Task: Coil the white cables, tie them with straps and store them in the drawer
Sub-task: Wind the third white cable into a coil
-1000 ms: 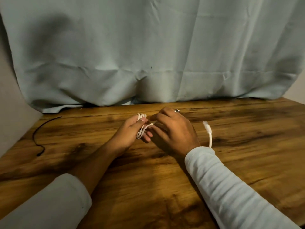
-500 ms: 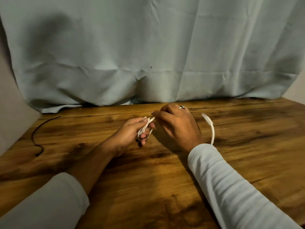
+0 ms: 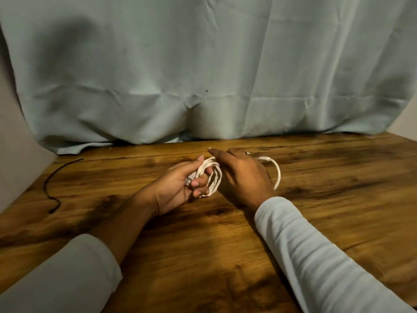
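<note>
Biggest thing in view was a wrinkly pale blue-grey cloth [image 3: 203, 64] hanging across 12 o'clock, its hem slumped on the back edge of the table [image 3: 338, 211], which was glossy wood with dark grain. Both arms came in from 6 o'clock in pale ribbed sleeves [image 3: 316, 256].

The left hand [image 3: 173, 190] lay palm up near the middle. The white cable [image 3: 214, 175] was bunched in a few oval loops at its 3 o'clock side, around the fingertips. The fingers curled through the coil and gripped it, with a small shiny metal plug [image 3: 188, 181] poking out between them.

The right hand [image 3: 243, 177] sat back-up right against the coil's 3 o'clock side, index finger stretched toward 11 o'clock over the loops. Its palm side was hidden, so I couldn't tell if it was pinching the cable or just resting on it. One loose round arc of cable stuck out at that hand's 3 o'clock, ending in a chunky white tip near the knuckles.

A thin black cord [image 3: 54, 184] snaked along the table at 9 o'clock, well apart. Smallest bit was a ring [image 3: 247, 152] on the right hand.
</note>
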`<state>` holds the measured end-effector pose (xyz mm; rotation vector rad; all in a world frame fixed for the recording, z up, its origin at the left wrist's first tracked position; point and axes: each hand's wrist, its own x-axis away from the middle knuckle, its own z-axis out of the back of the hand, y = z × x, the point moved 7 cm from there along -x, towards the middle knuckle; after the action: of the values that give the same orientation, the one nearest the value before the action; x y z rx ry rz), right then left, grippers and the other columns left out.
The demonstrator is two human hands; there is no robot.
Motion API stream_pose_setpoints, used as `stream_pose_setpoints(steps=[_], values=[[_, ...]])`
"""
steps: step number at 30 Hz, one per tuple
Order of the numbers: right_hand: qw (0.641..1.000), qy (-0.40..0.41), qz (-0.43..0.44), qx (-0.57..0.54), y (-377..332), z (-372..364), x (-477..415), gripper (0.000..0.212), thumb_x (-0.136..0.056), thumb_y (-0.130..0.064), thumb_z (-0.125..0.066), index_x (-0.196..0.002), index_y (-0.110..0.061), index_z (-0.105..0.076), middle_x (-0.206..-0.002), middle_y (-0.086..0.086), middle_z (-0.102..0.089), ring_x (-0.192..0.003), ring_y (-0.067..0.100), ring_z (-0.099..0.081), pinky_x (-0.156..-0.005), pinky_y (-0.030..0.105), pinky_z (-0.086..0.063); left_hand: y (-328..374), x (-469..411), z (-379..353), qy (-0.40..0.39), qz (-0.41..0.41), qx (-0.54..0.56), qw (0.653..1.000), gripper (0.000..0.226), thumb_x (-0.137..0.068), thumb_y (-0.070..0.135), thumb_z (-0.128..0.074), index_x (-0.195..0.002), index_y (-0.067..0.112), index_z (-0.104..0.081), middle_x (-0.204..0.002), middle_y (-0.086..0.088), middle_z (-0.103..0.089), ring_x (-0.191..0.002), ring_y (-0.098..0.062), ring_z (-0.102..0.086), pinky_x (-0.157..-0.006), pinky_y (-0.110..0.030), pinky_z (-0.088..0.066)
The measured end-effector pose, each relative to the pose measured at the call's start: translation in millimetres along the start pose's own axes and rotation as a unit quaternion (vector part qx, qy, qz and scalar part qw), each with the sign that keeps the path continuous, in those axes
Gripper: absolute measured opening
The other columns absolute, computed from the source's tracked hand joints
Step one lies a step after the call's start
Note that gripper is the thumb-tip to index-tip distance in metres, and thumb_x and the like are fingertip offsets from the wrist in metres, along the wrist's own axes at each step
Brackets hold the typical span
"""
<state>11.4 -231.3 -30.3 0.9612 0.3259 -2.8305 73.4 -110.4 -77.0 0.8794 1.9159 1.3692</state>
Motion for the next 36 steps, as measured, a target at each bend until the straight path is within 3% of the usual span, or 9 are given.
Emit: stream_pose_setpoints(steps=[5,10,15,20,25,27,29,33,36], values=[[0.998,-0.041,-0.017,0.036,5.4,-12.8,1.0,0.042,-0.105,-0.044,-0.039,-0.146,-0.036,-0.045,-0.115,0.006,-0.073,-0.098,0.033,-0.07,-0.079,0.044,-0.057,3.8,2.3,-5.0,-0.026,0.013,0.142,0.989,0.035,-0.105,0.041,-0.043,-0.092,0.013,-0.059,-0.055,0.005,-0.037,-0.049,-0.01,-0.039,-0.081,-0.03,-0.046],[0.988,-0.108,0.022,0.11,-5.7,-28.7,6.9,0.03,-0.105,-0.044,-0.041,-0.107,-0.025,-0.064,-0.1,0.006,-0.072,-0.091,0.031,-0.068,-0.073,0.036,-0.046,20.6,1.3,20.2,0.023,-0.052,0.284,0.957,0.029,-0.105,0.04,-0.044,-0.089,0.019,-0.054,-0.057,0.009,-0.042,-0.053,-0.006,-0.043,-0.086,-0.026,-0.047],[0.979,-0.135,0.111,0.103,-37.6,-37.5,9.2,0.032,-0.102,-0.048,-0.046,-0.096,-0.023,-0.065,-0.096,0.006,-0.072,-0.088,0.031,-0.066,-0.075,0.04,-0.05,23.3,4.9,45.1,0.153,-0.099,0.291,0.939,0.029,-0.104,0.035,-0.049,-0.087,0.016,-0.061,-0.069,0.004,-0.067,-0.065,-0.011,-0.068,-0.078,-0.03,-0.061],[0.977,-0.125,0.159,0.066,-56.2,-30.6,10.6,0.019,-0.099,-0.035,-0.053,-0.104,-0.023,-0.067,-0.106,0.001,-0.073,-0.097,0.025,-0.065,-0.088,0.04,-0.048,19.8,0.6,54.4,0.2,-0.114,0.159,0.96,0.029,-0.108,0.035,-0.038,-0.09,0.018,-0.055,-0.107,-0.012,-0.078,-0.1,-0.024,-0.076,-0.092,-0.037,-0.053],[0.98,-0.102,0.17,0.002,-60.7,-18.3,8.9,0.024,-0.099,-0.029,-0.058,-0.119,-0.021,-0.069,-0.119,0.002,-0.071,-0.106,0.025,-0.064,-0.088,0.038,-0.05,15.1,-0.1,41.6,0.211,-0.11,-0.082,0.968,0.022,-0.11,0.027,-0.043,-0.1,0.011,-0.055,-0.105,-0.013,-0.078,-0.099,-0.026,-0.076,-0.085,-0.037,-0.059],[0.984,-0.081,0.157,-0.011,-55.1,-11.0,7.0,0.027,-0.1,-0.033,-0.057,-0.122,-0.021,-0.068,-0.121,0.002,-0.069,-0.105,0.025,-0.065,-0.083,0.041,-0.054,9.6,-1.2,37.5,0.207,-0.098,-0.169,0.959,0.027,-0.105,0.037,-0.054,-0.105,0.011,-0.062,-0.1,-0.003,-0.078,-0.096,-0.016,-0.074,-0.086,-0.037,-0.057],[0.99,-0.043,0.135,-0.008,-46.4,-2.3,4.1,0.031,-0.099,-0.039,-0.052,-0.117,-0.02,-0.068,-0.113,0.002,-0.066,-0.096,0.026,-0.065,-0.075,0.043,-0.055,6.0,-1.5,35.1,0.194,-0.075,-0.233,0.95,0.046,-0.095,0.054,-0.061,-0.118,0.015,-0.066,-0.109,-0.004,-0.076,-0.105,-0.023,-0.071,-0.098,-0.048,-0.053],[0.995,0.015,0.087,-0.042,-25.2,12.3,2.4,0.031,-0.097,-0.033,-0.049,-0.115,-0.02,-0.07,-0.104,0.001,-0.063,-0.09,0.024,-0.063,-0.071,0.041,-0.054,6.4,-1.5,24.2,0.144,-0.067,-0.237,0.959,0.034,-0.109,0.038,-0.044,-0.104,0.007,-0.059,-0.068,-0.006,-0.063,-0.061,-0.024,-0.062,-0.065,-0.04,-0.051],[0.996,0.038,0.065,-0.055,-8.5,15.9,0.1,0.034,-0.099,-0.028,-0.048,-0.124,-0.021,-0.071,-0.108,0.0,-0.065,-0.096,0.024,-0.064,-0.078,0.042,-0.054,5.1,-1.8,17.0,0.13,-0.052,-0.245,0.959,0.036,-0.11,0.038,-0.038,-0.099,0.01,-0.057,-0.058,0.0,-0.05,-0.051,-0.019,-0.054,-0.058,-0.035,-0.045]])
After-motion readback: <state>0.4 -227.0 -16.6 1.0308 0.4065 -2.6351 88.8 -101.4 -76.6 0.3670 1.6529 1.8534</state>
